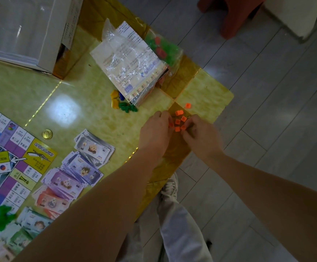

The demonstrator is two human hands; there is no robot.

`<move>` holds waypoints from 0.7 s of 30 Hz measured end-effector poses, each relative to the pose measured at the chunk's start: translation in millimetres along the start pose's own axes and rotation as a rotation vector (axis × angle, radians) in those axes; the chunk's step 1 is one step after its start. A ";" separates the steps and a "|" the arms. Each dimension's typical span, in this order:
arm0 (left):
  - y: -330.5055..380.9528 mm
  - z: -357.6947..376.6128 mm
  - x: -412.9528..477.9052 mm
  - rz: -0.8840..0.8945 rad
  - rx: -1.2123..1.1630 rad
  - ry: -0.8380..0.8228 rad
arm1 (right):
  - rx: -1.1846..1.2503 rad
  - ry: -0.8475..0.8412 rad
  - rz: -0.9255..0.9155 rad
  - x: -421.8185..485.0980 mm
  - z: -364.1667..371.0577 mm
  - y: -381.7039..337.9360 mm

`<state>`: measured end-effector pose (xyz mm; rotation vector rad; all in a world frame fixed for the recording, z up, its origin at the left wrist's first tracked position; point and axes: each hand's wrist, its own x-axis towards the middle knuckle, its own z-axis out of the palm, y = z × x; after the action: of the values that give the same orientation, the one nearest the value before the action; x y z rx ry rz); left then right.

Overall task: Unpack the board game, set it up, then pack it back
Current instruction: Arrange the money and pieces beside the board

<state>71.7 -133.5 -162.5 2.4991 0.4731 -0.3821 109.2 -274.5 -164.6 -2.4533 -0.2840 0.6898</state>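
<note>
Several small orange house pieces (179, 118) lie near the right corner of the yellow-green table (78, 87); one orange piece (188, 105) sits apart, farther back. My left hand (156, 131) and my right hand (201, 134) close in on the cluster from both sides, fingers curled around the pieces. The left fingertips touch an orange piece, and the right fingertips pinch another. The game board (8, 157) lies at the left edge. Stacks of paper money (78, 167) fan out beside it.
A clear plastic bag with a rules sheet (129, 63) lies behind the hands, with a bag of green and red pieces (162, 46) beside it. Yellow, blue and green tokens (122, 101) sit near it. A gold coin (47, 134), the white box (21, 29) and a red stool (235, 14) are also in view.
</note>
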 end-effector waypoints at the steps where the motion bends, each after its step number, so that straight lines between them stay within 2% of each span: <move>1: -1.5 0.4 0.1 -0.014 -0.056 0.010 | 0.078 -0.016 0.014 0.4 -1.7 -0.1; 5: -5.3 -3.0 -3.5 -0.253 -0.569 -0.034 | 0.544 -0.059 0.252 6.3 -9.5 -8.2; 8: -3.0 -12.7 -4.7 -0.376 -0.963 -0.238 | 0.887 -0.054 0.486 14.4 -16.6 -15.3; 11: 5.3 -22.7 -3.4 -0.427 -1.145 -0.352 | 1.024 -0.087 0.488 19.0 -21.8 -14.1; 14: 9.1 -21.7 -0.6 -0.454 -1.066 -0.279 | 0.971 -0.090 0.452 22.1 -20.5 -10.7; 17: 7.7 -11.4 0.5 -0.367 -0.691 -0.134 | 0.857 -0.096 0.441 24.9 -19.5 -10.1; 21: 10.8 -4.3 -6.7 -0.253 -0.272 -0.049 | 0.897 -0.133 0.437 26.9 -22.2 -11.5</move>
<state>70.8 -141.2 -151.4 2.1681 0.7710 -0.4433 143.2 -266.2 -153.4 -1.6034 0.4477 0.9097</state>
